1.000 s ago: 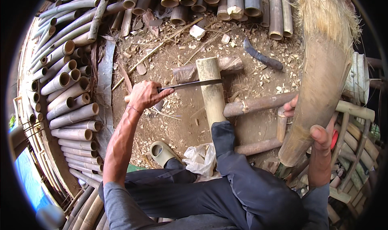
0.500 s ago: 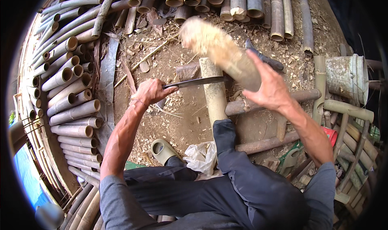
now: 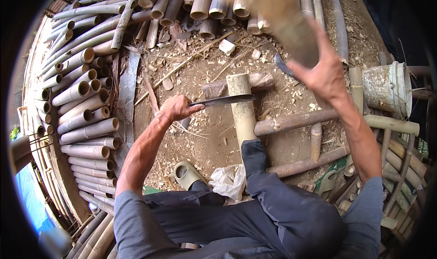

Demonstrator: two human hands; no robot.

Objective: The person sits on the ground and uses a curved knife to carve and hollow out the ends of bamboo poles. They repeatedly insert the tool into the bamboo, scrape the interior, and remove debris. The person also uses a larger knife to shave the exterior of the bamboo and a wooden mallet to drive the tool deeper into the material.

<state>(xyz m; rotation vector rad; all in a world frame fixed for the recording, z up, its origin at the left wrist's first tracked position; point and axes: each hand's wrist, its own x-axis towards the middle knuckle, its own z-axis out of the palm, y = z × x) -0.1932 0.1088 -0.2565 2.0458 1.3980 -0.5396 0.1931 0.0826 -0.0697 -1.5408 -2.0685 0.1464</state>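
Note:
My left hand (image 3: pixel 175 108) is closed around the handle of a long dark knife (image 3: pixel 223 100). Its blade lies across a pale bamboo pole (image 3: pixel 243 115), near the pole's far end. A short log (image 3: pixel 214 90) lies crosswise by that end, and my dark-socked foot (image 3: pixel 253 153) presses on the near part. Up at the right, my right hand (image 3: pixel 325 75) grips a thick wooden club (image 3: pixel 291 29), thumb on one side and fingers on the other. The club is smeared by motion, and its far end leaves the picture at the top.
Cut bamboo tubes (image 3: pixel 88 127) are stacked at the left, more (image 3: pixel 200 6) along the back. A bamboo frame (image 3: pixel 296 121) stands right of the pole, a dirty white bucket (image 3: pixel 387 88) beyond it. A curved dark blade (image 3: pixel 283 67), a sandal (image 3: pixel 186 175) and a plastic bag (image 3: pixel 229 181) lie about.
My right hand has swung the club up and away to the right, uncovering more of the crosswise log. My left hand and the knife have hardly moved.

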